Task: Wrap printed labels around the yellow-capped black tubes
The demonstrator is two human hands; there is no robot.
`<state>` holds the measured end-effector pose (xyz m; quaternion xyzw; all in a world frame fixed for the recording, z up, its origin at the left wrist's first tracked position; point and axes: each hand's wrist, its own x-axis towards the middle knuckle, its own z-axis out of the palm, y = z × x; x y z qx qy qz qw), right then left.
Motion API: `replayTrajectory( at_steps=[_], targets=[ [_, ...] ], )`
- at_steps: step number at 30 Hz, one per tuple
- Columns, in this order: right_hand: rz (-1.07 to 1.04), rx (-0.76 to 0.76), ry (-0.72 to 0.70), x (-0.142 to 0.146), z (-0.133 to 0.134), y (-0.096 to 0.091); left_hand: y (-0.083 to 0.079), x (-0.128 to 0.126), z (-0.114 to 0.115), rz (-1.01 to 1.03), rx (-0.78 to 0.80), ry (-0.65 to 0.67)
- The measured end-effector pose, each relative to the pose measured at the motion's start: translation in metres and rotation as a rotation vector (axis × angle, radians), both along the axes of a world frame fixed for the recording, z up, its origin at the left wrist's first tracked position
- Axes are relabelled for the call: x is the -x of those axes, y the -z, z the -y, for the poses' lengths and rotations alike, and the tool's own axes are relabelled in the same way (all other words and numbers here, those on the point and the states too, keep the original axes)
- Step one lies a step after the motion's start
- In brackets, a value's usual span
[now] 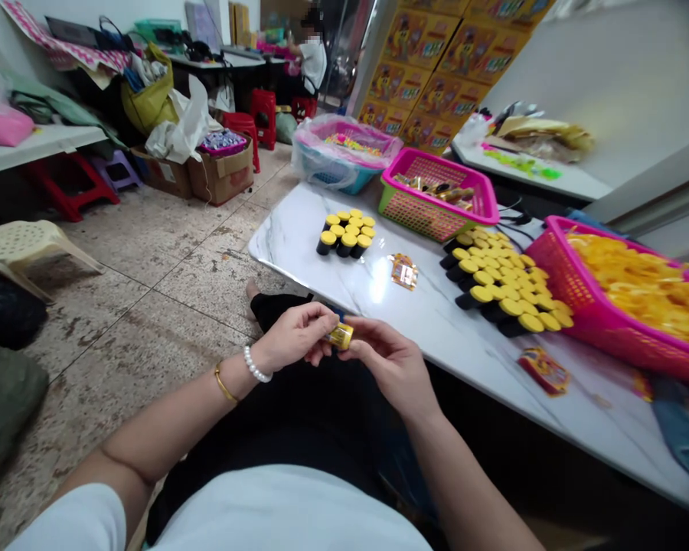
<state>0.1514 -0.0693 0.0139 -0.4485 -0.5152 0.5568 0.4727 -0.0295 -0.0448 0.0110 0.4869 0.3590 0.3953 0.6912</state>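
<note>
Above my lap, at the table's near edge, a small cylinder with a shiny yellow label [341, 337] is pinched in my left hand [302, 333], which wears a pearl bracelet. Thumb and fingers of my right hand [387, 360] close around its other end. Just beyond, a small pile of printed orange labels [403, 271] lies on the white marbled table [287, 222]. Black cylinders with yellow caps [347, 231] stand grouped at the far left of the table. A larger group of the same capped cylinders [502, 279] is at the right.
A pink-and-green basket [436, 218] holds wrapped pieces. At right, a pink basket [625, 329] is full of yellow parts; a stack of printed cards [544, 370] lies before it. Behind are a plastic-lined blue basket [344, 177] and stacked cartons [419, 84]. Another person [313, 61] sits far back.
</note>
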Motion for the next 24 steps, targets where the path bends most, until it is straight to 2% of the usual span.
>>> replayTrajectory(
  at_steps=[4, 7, 9, 12, 16, 19, 21, 24],
  targets=[
    [-0.078, -0.118, 0.017, -0.009, -0.023, -0.02, -0.021, -0.011, -0.026, 0.079, 0.019, 0.104],
    [-0.16, -0.174, 0.087, -0.013, -0.038, -0.023, -0.031, -0.018, -0.043, 0.154, 0.035, 0.204],
    [-0.143, -0.196, 0.108, -0.016, -0.044, -0.024, -0.035, -0.024, -0.051, 0.145, 0.053, 0.206],
    [-0.068, -0.255, 0.11, -0.018, -0.05, -0.027, -0.036, -0.032, -0.058, 0.12, 0.104, 0.188],
    [-0.06, -0.309, 0.167, -0.018, -0.052, -0.024, -0.031, -0.042, -0.066, 0.223, 0.251, 0.199],
    [0.001, -0.311, 0.188, -0.022, -0.058, -0.022, -0.027, -0.049, -0.074, 0.293, 0.393, 0.112],
    [0.083, -0.321, 0.224, -0.029, -0.073, -0.029, -0.026, -0.053, -0.077, 0.348, 0.493, 0.067],
    [0.218, -0.365, 0.414, -0.048, -0.121, -0.058, -0.023, -0.055, -0.076, 0.406, 0.556, 0.066]
  ],
)
